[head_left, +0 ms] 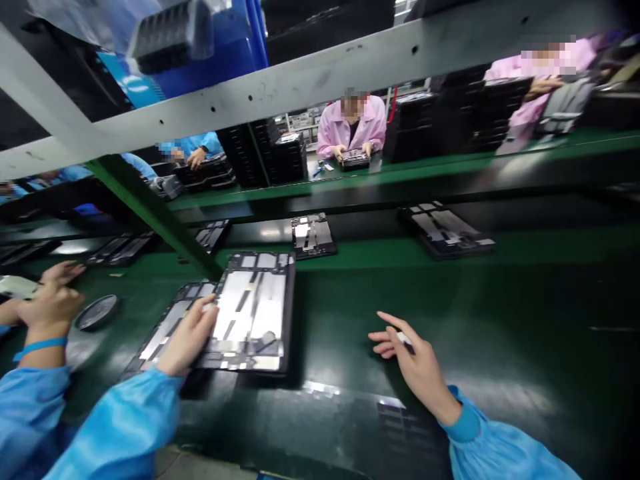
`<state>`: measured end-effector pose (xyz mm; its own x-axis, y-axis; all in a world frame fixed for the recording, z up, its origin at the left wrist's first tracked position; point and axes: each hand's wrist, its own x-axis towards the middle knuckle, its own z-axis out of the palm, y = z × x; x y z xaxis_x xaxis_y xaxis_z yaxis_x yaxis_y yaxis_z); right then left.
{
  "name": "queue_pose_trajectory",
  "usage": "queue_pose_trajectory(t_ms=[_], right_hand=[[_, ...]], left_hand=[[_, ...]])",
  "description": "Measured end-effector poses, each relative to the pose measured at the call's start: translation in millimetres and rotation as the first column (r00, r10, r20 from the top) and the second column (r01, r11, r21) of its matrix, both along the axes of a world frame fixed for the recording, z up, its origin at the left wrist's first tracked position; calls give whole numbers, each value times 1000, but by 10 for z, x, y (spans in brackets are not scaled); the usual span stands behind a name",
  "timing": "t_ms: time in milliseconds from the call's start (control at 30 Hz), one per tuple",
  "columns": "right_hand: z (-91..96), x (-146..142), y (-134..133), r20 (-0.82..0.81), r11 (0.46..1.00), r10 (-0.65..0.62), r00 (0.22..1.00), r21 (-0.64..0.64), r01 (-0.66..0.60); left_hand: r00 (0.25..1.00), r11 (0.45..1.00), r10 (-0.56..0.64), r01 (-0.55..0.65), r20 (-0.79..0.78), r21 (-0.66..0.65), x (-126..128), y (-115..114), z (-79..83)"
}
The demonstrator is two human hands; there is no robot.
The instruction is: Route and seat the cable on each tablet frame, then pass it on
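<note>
My left hand (187,337) rests flat, fingers stretched out, on the left edge of an open tablet chassis (253,310) with silver panels in a black frame. This chassis lies partly over a second one (167,323) beneath my hand. My right hand (413,360) hovers over the green bench (500,313) to the right of the chassis. Its fingers are loosely spread, and a small thin white piece (404,339) sits between them.
A co-worker's hands (50,300) in blue sleeves work at far left beside a round dark dish (96,312). More chassis lie on the belt behind (313,235) (445,230). A green post (150,207) slants up from the bench. People in pink sit across the line.
</note>
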<state>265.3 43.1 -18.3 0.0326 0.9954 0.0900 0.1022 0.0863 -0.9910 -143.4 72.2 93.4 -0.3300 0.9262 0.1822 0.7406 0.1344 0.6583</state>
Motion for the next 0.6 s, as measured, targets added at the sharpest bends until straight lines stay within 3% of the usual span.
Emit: queue_pose_trajectory(t_ms=[33,67,167,233,300,433,600], right_hand=[[29,17,-28,45,999,33,998,26,-35],[52,38,-60,100,997,63,993,41,-67],[61,114,-175,278,991,121,953,15,-130],[20,168,-245,368,989,150,918,-42,-145],[-29,216,-295,419,987,159,894,-87,-136],[-61,265,-332,409,988,151,900,-97,-122],[-3,289,-321,350,986,156,924,-109,-126]], left_hand=[[983,997,-70,73,169,-12,291,83,-187],[965,991,-123,132,229,-24,578,162,-376],[915,961,-241,272,325,-54,1294,353,-857],[880,928,-319,365,353,-72,1570,426,-1040],[849,889,-400,451,345,-79,1670,456,-1094],[805,818,-522,566,281,-104,1521,387,-972],[699,683,-676,713,232,-158,1327,-21,-915]])
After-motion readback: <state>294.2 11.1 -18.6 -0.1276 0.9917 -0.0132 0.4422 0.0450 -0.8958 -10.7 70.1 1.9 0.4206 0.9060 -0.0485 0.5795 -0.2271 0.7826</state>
